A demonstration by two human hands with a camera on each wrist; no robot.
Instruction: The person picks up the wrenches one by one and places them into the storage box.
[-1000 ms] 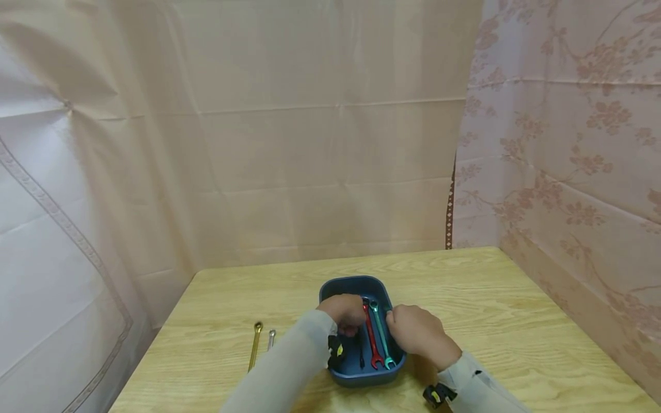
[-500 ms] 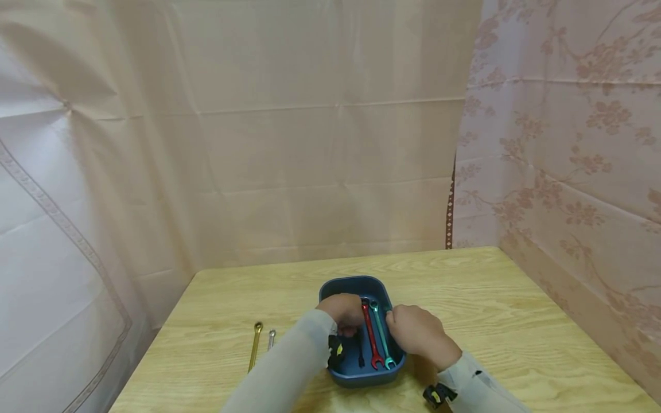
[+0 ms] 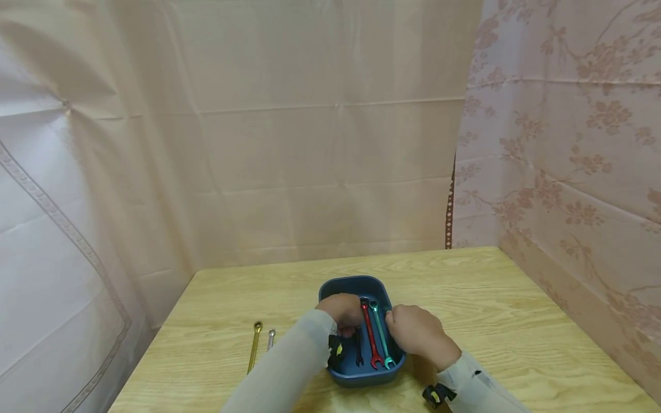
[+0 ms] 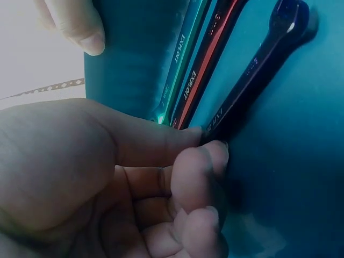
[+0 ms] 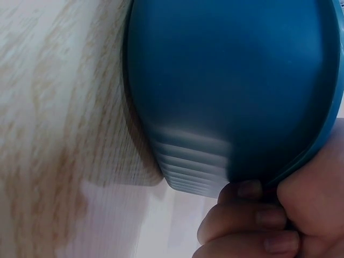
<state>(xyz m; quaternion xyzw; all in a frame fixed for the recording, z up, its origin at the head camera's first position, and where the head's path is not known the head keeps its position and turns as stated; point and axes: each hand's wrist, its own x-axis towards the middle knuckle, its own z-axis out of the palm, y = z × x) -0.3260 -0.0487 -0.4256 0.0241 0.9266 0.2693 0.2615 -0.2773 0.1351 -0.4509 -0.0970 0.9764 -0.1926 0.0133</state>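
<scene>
left hand (image 3: 343,312): inside blue tray (image 3: 345,285), fingers curled, tips pinching black wrench (image 4: 252,75) | right hand (image 3: 415,332): gripped tray's right rim | black wrench: lay on tray floor beside red wrench (image 3: 369,335) and teal wrench (image 3: 381,335) | tray: on wooden table (image 3: 490,298)

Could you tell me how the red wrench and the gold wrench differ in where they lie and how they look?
The red wrench lies inside the blue tray, between the black wrench and the teal wrench; the gold wrench lies on the bare wooden table, left of the tray beside a small silver wrench. Red sits between both hands; gold lies untouched. Both point roughly lengthwise away from the person.
</scene>
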